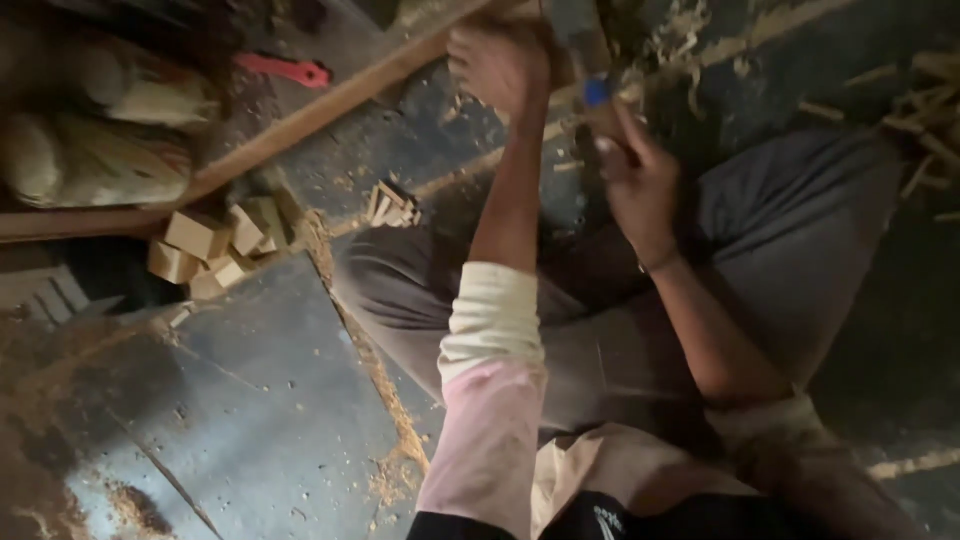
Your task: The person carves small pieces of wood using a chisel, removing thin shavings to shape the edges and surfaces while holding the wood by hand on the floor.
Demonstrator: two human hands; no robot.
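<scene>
I sit on the floor with my legs folded. My left hand (497, 62) is stretched forward and closed over the end of a wooden piece (520, 12) at the top edge of the view. My right hand (636, 176) is just right of it, fingers wrapped around a tool with a blue handle (597, 92). The tool's working end is hidden among wood shavings (680, 35). The frame is blurred.
A long wooden plank (300, 125) runs diagonally from left to top centre. Several small wooden blocks (210, 250) are heaped beside it. A red tool (285, 70) lies beyond the plank. Sawdust lines a dark board (250, 400) at lower left. Wood sticks (925, 120) lie at right.
</scene>
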